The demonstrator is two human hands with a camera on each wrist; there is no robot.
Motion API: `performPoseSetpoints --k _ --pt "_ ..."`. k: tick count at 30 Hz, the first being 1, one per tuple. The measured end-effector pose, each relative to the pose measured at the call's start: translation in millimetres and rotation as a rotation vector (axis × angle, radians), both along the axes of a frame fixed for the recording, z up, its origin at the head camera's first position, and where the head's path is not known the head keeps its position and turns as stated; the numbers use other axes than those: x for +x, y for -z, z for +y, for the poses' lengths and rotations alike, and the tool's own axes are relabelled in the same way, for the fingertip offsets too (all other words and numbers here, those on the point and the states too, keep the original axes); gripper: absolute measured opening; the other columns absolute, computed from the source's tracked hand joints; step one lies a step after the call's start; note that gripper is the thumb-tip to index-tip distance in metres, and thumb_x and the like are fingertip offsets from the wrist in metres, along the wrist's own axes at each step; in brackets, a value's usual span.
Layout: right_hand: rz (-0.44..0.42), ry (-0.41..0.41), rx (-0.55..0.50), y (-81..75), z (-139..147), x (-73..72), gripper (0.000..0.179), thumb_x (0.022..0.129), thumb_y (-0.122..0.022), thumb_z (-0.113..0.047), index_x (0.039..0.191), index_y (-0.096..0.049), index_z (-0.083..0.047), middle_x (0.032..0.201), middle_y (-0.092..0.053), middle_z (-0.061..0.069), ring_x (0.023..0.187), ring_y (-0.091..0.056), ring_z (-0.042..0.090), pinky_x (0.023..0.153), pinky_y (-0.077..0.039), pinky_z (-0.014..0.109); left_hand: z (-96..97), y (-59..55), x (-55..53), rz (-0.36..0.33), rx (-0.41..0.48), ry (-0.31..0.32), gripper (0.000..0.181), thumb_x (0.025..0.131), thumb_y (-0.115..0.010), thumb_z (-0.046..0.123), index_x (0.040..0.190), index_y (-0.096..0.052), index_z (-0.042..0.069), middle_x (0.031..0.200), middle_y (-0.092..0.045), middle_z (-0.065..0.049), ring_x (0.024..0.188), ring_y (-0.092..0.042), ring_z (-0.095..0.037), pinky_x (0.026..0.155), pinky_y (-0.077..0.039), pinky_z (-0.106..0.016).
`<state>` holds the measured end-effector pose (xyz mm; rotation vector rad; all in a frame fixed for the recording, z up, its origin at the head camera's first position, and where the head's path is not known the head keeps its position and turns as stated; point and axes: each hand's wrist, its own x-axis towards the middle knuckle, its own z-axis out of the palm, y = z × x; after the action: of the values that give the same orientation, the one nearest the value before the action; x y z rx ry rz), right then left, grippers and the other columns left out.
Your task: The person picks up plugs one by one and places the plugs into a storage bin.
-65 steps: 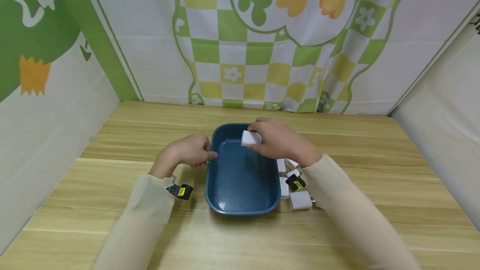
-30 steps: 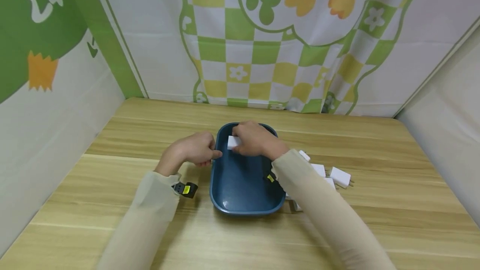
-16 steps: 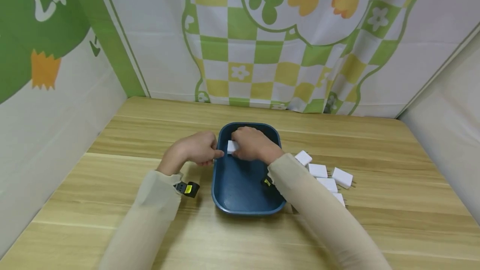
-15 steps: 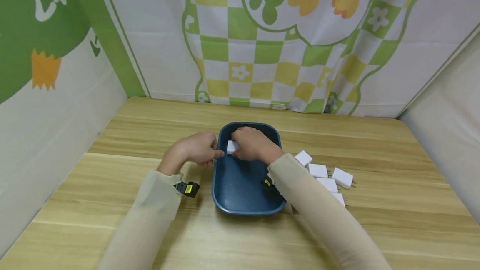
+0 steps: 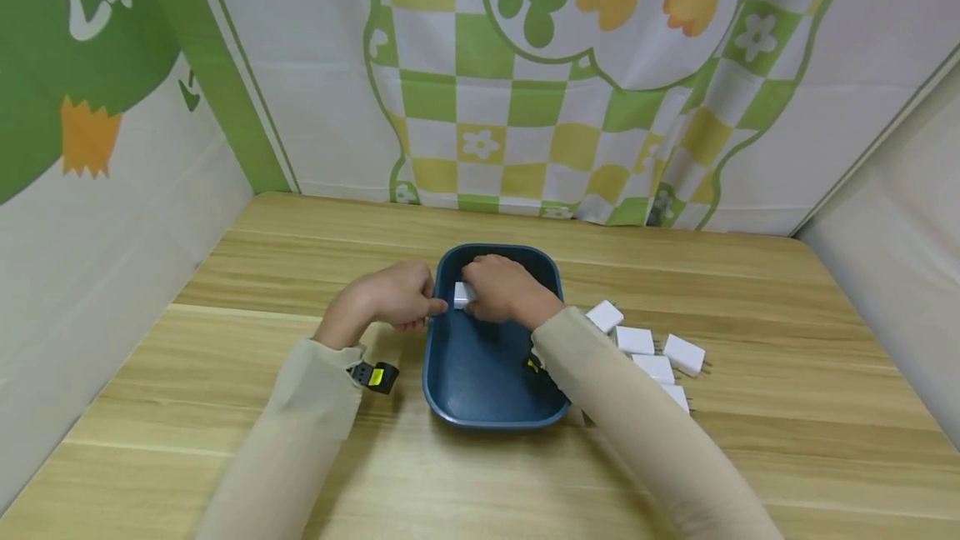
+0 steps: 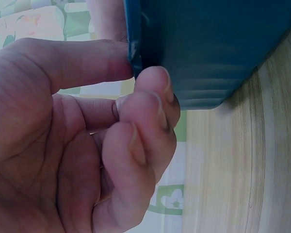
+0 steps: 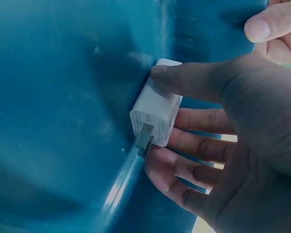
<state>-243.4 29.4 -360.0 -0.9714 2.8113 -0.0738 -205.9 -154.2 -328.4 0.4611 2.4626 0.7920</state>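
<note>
A deep blue rectangular tub [image 5: 487,386] with rounded corners stands on the wooden table. My left hand [image 5: 393,294] pinches its left rim, thumb over the inside and curled fingers against the outer wall in the left wrist view. Down inside the tub, toward its far left, my right hand [image 5: 501,288] holds a white plug-in charger [image 5: 462,296]. In the right wrist view the thumb lies on one side of the charger [image 7: 157,99] and fingers on the other, low by the tub's wall. Its two metal prongs [image 7: 144,138] point away from the wall.
Several more white chargers [image 5: 652,369] lie loosely grouped on the table right of the tub, partly behind my right sleeve [image 5: 637,407]. A patterned curtain [image 5: 517,107] hangs along the table's back edge. Each wrist wears a small black device [image 5: 378,377].
My right hand has moved left and down into the tub with the charger, then stayed nearly still over the last half second. My left hand keeps its grip on the rim.
</note>
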Motion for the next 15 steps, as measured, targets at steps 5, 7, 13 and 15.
performPoseSetpoints --k 5,7,13,15 --pt "0.022 0.014 -0.009 -0.1 1.1 0.6 0.033 0.092 -0.077 -0.028 0.117 -0.069 -0.008 0.109 -0.066 0.007 0.091 -0.059 0.02 0.078 -0.053 0.038 0.2 0.5 0.0 -0.006 0.008 0.001 0.036 0.103 -0.059 0.014 0.072 -0.066 -0.003 0.056 -0.057 -0.002 0.048 -0.051 -0.01 0.049 -0.043 -0.023" --pt "0.027 0.02 -0.018 -0.6 1.7 0.8 0.033 0.091 -0.077 -0.028 0.117 -0.07 -0.008 0.109 -0.066 0.007 0.091 -0.059 0.02 0.077 -0.053 0.038 0.2 0.7 -0.1 -0.008 0.01 0.001 0.036 0.103 -0.059 0.014 0.072 -0.066 -0.003 0.056 -0.057 -0.002 0.048 -0.051 -0.01 0.049 -0.043 -0.023" --pt "0.043 0.023 -0.052 -0.7 2.1 0.9 0.029 0.09 -0.078 -0.026 0.112 -0.071 -0.008 0.107 -0.065 0.007 0.088 -0.059 0.02 0.075 -0.053 0.038 -0.3 -0.1 -0.1 -0.014 0.016 0.0 0.036 0.103 -0.059 0.013 0.072 -0.066 -0.003 0.056 -0.057 -0.002 0.048 -0.05 -0.01 0.05 -0.043 -0.023" --pt "0.05 0.021 -0.061 -0.2 1.7 0.6 0.028 0.09 -0.078 -0.025 0.111 -0.071 -0.008 0.106 -0.065 0.007 0.088 -0.059 0.02 0.075 -0.053 0.038 -0.8 -0.4 -0.1 -0.013 0.014 0.0 0.036 0.103 -0.059 0.014 0.072 -0.066 -0.003 0.056 -0.057 -0.002 0.048 -0.05 -0.01 0.05 -0.043 -0.023"
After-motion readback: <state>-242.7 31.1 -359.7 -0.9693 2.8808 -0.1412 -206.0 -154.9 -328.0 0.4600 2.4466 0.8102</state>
